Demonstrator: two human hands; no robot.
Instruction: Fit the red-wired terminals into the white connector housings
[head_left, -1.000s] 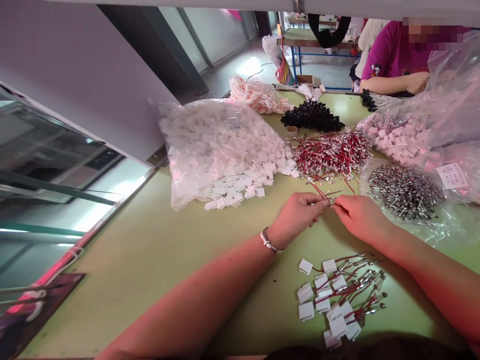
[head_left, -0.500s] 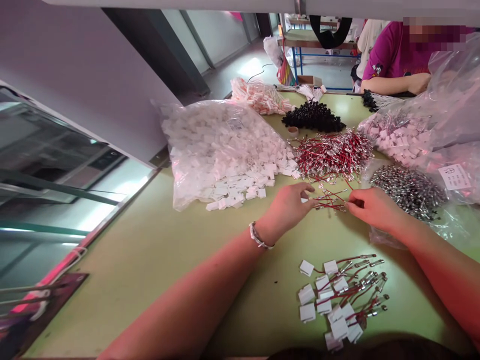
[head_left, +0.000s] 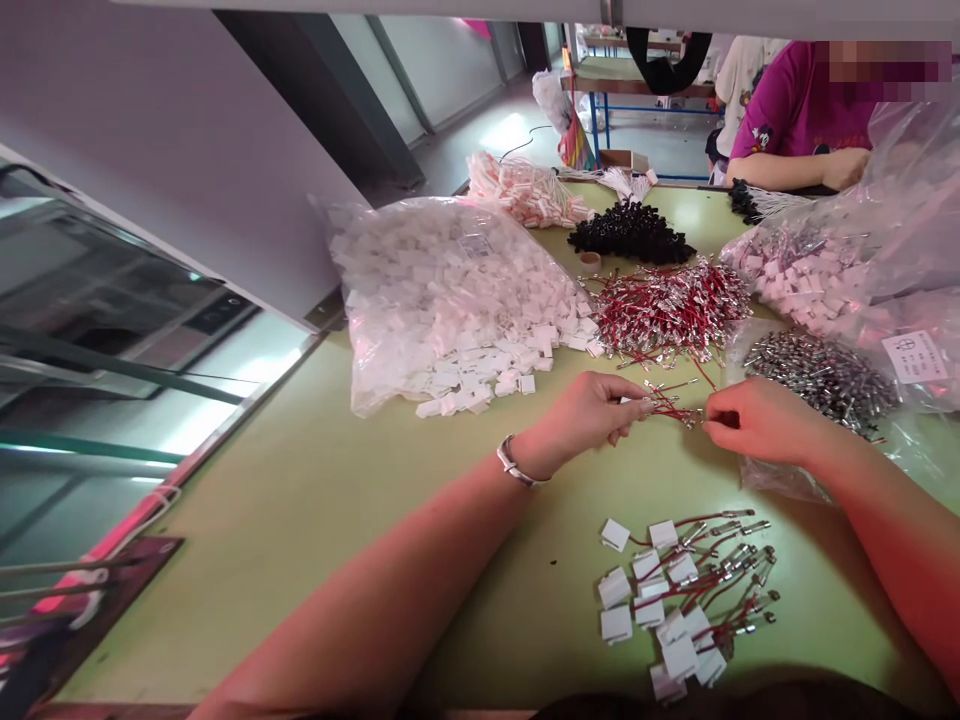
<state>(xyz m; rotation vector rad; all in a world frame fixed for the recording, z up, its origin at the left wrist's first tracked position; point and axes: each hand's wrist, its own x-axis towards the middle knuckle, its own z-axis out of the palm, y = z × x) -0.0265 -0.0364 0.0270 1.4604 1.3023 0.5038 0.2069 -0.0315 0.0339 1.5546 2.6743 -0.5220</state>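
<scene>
My left hand [head_left: 596, 412] is closed in a pinch, with a bit of a white connector housing [head_left: 625, 400] showing between its thumb and fingers. Several short red wires [head_left: 667, 408] with silvery metal terminals lie right in front of these fingertips. To their right, my right hand [head_left: 757, 425] is closed with its fingertips together at a metal wire end; its fingers partly hide what they hold. Below both hands lie several white housings with red wires [head_left: 679, 600] in them, terminals pointing right.
A clear bag of white housings [head_left: 450, 290] lies open on the left. Behind my hands are a heap of red wires [head_left: 671, 305] and black parts [head_left: 630, 232]. Metal terminals [head_left: 817, 375] fill a bag at right. A person in purple [head_left: 795, 110] sits across the table.
My left thumb and fingers have closed together near the wires. My right hand has moved slightly right, and the raised wire by its fingers has gone from there. The finished-looking group below lies unchanged.
</scene>
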